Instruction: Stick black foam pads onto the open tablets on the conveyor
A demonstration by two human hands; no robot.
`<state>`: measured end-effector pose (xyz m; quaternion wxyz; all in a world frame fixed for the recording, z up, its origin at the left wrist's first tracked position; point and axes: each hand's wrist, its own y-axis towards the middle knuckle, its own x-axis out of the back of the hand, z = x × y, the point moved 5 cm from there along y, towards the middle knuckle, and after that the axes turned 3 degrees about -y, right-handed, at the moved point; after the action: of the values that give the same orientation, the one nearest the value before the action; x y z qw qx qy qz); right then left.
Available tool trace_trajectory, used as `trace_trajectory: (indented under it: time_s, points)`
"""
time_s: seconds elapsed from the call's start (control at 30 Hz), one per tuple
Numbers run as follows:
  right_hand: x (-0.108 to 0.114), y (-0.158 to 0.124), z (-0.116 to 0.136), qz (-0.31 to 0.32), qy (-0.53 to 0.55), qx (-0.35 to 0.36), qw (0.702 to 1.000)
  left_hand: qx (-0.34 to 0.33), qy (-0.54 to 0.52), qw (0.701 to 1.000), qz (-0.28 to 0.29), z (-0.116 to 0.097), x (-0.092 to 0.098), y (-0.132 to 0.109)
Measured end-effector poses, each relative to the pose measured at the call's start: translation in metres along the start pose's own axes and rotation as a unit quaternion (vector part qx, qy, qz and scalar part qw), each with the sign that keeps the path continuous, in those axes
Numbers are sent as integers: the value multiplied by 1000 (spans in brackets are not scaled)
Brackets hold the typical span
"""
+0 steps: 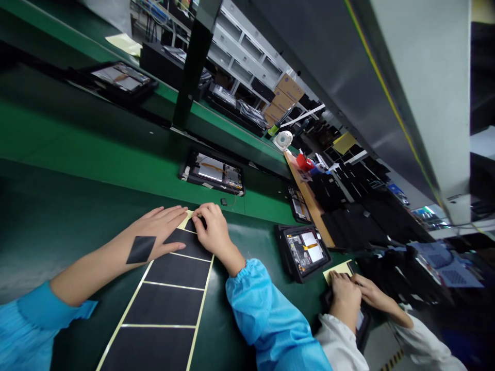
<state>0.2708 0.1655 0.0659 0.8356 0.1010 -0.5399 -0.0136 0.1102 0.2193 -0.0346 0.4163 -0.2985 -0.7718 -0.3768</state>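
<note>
My left hand (pixel 160 234) lies flat over the far end of the yellow backing sheet (pixel 185 220), fingers straight and together, thumb out to the side. A black square (pixel 141 249) sits on the back of that hand near the wrist. My right hand (pixel 213 229) is curled, thumb and forefinger bent at the sheet's far end; I cannot tell whether they pinch anything. The sheet, with its row of black stickers (pixel 166 304), runs towards me along the green table (pixel 96 206). An opened tablet (pixel 214 172) lies beyond my hands.
</note>
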Motion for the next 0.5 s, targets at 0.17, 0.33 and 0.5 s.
trace_trajectory:
  time_s: [0.17,0.33,0.5]
  points:
    - [25,-23,12,-39,36,48,997,10,-1,1000,0,3,-6,0]
    - [70,-52,32,-98,74,70,990,12,9,1000,14,1,-6,4]
    - [109,-58,63,-66,59,127,988,-87,22,995,32,-49,29,16]
